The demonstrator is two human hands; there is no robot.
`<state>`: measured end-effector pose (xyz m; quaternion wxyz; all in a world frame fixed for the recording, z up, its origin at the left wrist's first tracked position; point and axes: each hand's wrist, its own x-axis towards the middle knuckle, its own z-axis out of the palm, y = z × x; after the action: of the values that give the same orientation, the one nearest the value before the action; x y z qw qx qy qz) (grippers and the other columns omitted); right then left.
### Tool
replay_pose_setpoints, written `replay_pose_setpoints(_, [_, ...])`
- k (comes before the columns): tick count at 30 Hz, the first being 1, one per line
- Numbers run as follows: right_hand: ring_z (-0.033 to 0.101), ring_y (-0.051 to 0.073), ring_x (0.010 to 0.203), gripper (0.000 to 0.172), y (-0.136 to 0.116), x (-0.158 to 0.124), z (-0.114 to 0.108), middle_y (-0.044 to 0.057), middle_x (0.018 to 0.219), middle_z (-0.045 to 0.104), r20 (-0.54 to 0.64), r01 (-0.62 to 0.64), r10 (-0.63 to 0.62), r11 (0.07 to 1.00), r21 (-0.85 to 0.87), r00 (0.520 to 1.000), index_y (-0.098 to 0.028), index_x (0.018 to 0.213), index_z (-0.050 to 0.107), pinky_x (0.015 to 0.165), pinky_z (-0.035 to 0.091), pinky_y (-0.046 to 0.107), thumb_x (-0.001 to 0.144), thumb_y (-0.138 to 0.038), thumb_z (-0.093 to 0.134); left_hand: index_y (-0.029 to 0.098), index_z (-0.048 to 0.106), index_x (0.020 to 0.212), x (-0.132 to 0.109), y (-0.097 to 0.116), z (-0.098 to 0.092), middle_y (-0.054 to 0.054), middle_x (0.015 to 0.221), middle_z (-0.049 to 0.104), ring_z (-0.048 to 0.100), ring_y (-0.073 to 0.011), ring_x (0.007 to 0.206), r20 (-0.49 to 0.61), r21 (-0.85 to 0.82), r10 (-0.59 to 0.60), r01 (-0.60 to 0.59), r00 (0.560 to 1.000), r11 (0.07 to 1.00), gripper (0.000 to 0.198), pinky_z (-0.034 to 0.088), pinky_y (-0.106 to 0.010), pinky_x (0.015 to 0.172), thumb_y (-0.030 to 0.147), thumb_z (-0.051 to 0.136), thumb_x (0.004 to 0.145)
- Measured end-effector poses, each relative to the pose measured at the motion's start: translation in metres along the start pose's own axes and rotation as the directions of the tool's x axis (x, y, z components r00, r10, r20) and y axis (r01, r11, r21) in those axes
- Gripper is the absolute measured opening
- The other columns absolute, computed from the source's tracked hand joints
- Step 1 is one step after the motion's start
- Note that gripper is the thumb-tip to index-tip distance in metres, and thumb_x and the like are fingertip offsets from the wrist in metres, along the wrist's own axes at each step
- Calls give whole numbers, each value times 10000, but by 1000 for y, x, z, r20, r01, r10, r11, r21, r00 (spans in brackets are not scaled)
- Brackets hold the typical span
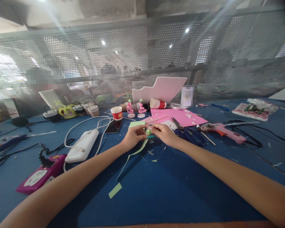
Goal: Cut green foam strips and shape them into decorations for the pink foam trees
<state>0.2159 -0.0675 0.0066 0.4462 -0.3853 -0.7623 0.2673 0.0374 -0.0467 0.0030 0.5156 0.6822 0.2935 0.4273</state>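
Near the middle of the table my left hand [134, 136] is closed, pinching a small folded piece of light green paper [148, 131]. My right hand [165, 133] meets it from the other side, its fingertips closed on the same piece; the exact grip is partly hidden. Below the fingers a long narrow green paper strip [138, 151] trails down toward the table. A small teal item [150, 136] shows just under the fingertips, its kind unclear. Behind the left hand lies a light green sheet [136, 123]. A loose green paper scrap [115, 190] rests nearer to me.
Scissors with blue handles [192, 135] and a pink glue gun [230, 133] lie on the right. Pink paper [178, 117] is behind my hands. On the left are a white power bank [83, 147], a phone [113, 126], a red cup [117, 113] and a magenta power strip [41, 174].
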Motion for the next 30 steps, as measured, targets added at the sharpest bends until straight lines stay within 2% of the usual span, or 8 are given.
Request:
replay_pose_setpoints(5, [410,116,569,389,0,1,-2,-27,598,428,22,64,-61,988,-138,998,-188,627,465,555,299,256,890,-471,425,152,589,1128,-1,2,1,-47,938,640,605,-81,593,34,51,-33,31,999,998,580,501,-216,561,172,768,577])
replay_pose_setpoints(9, [410,119,571,403,0,1,-2,-29,582,406,50,68,-60,981,-182,997,-190,591,425,554,293,257,891,-459,424,160,483,1246,-2,3,2,7,760,611,601,-98,573,49,46,-82,79,995,996,730,512,-231,547,178,772,575])
replay_pose_setpoints(12, [386,114,553,378,0,0,-1,-35,576,393,81,63,-50,983,-174,996,-191,597,421,540,278,256,888,-432,432,139,478,1226,-2,3,3,37,675,581,569,-91,535,89,18,-107,105,990,994,730,513,-244,536,193,779,563])
replay_pose_setpoints(18, [374,113,568,322,-5,0,0,-29,608,397,120,95,-79,986,-136,990,-191,606,418,551,283,254,886,-349,438,118,511,1164,-4,5,5,9,730,612,571,-91,607,115,-9,-105,107,988,994,658,510,-249,601,170,775,563])
replay_pose_setpoints(24, [420,122,610,304,0,1,-4,-17,649,413,159,145,-114,970,-197,981,-181,594,421,578,301,258,875,-279,477,97,561,1165,-4,7,4,-9,718,654,607,-102,627,97,-20,-170,173,981,985,637,493,-244,650,143,771,565])
replay_pose_setpoints(30, [438,120,629,281,1,1,-5,-13,662,423,149,162,-125,949,-270,981,-176,600,423,595,310,256,872,-205,490,108,595,1159,-3,7,1,-45,763,695,675,-175,702,138,-90,-215,228,967,969,630,516,-282,677,170,786,562])
